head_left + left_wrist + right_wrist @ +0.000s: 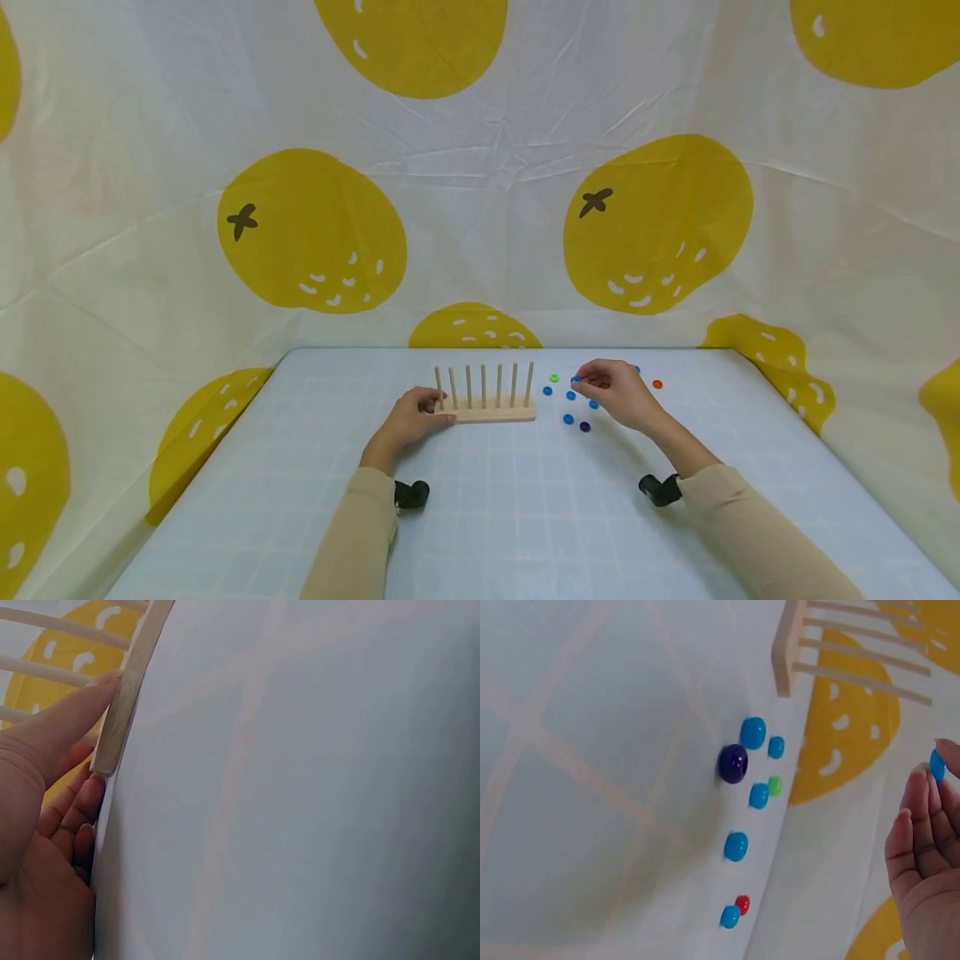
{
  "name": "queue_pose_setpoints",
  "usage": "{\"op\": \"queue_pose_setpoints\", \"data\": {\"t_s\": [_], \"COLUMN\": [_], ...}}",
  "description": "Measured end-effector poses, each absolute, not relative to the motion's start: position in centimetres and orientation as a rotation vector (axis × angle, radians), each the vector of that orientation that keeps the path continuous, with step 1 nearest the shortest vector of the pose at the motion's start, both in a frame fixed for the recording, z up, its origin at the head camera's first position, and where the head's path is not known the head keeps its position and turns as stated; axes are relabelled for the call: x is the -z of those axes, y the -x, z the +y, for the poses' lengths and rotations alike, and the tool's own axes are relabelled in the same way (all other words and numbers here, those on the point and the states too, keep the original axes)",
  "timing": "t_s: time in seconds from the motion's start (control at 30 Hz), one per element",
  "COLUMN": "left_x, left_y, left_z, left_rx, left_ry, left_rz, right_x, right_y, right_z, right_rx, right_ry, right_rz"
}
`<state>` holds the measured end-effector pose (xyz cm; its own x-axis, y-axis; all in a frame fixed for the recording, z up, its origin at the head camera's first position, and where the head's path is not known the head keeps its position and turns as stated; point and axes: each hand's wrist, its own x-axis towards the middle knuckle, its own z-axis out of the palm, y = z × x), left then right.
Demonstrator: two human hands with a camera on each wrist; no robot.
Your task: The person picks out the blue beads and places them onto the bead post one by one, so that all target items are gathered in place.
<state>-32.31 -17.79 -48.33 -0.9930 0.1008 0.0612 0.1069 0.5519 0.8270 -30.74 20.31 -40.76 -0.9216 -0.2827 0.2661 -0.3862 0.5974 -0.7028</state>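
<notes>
Bead (937, 765) pinched in right hand (618, 393); peg rack (491, 415) leftward, long axis sideways, left end gripped by left hand (411, 418).

There sits the rack (495, 413), centre frame on the table (480, 517), left hand (411, 417) at its left end; beads (568, 419) out to the right, right hand (613, 392) among them; cloth (487, 233) behind.

Wide forward head view, sideways wrist close-ups, shared rack (487, 414)

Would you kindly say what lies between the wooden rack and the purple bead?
A blue bead lies between the rack and purple bead in the head view.
</notes>
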Motion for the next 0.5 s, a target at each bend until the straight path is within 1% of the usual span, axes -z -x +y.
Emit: {"op": "queue_pose_setpoints", "data": {"t_s": [0.2,0.5], "left_x": [48.3,48.1], "left_y": [32.2,32.1], "left_z": [-17.7,-17.6], "left_rx": [1.463,1.455], "left_ry": [0.169,0.160], "left_rz": [-2.764,-2.774], "right_x": [40.3,40.4], "right_y": [30.5,30.6], "right_z": [19.0,17.6], "right_rx": [-1.272,-1.279], "right_ry": [-0.579,-0.681], "right_rz": [-2.686,-2.629]}}
